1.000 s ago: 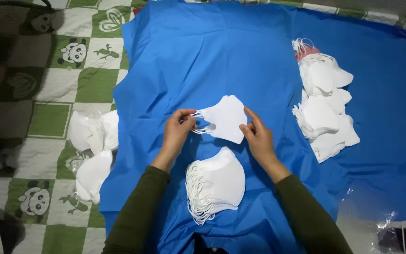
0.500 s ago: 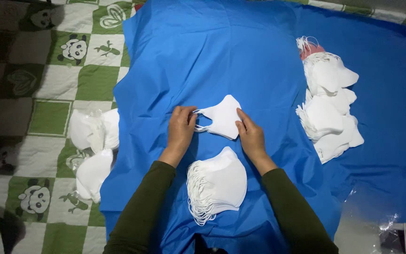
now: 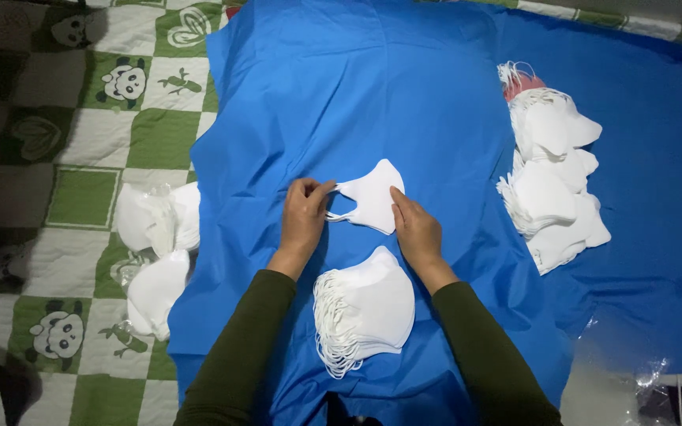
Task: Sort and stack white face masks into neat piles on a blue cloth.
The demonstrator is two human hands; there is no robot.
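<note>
A single white folded face mask (image 3: 374,197) lies on the blue cloth (image 3: 404,87) between my hands. My left hand (image 3: 304,214) pinches the mask's ear loop at its left end. On the mask's right lower edge rests my right hand (image 3: 415,229), fingers pressing it. Just below my hands, a neat stack of white masks (image 3: 365,309) sits on the cloth with its ear loops fanned out to the left.
A loose heap of white masks (image 3: 550,185) lies at the right on the cloth. Bagged white masks (image 3: 155,248) sit at the left on a green and white checked quilt (image 3: 80,118). Clear plastic wrap (image 3: 657,379) lies at the lower right.
Both hands and the single mask have shifted slightly down and toward me on the cloth; the mask now lies flatter. The stacks have not moved.
</note>
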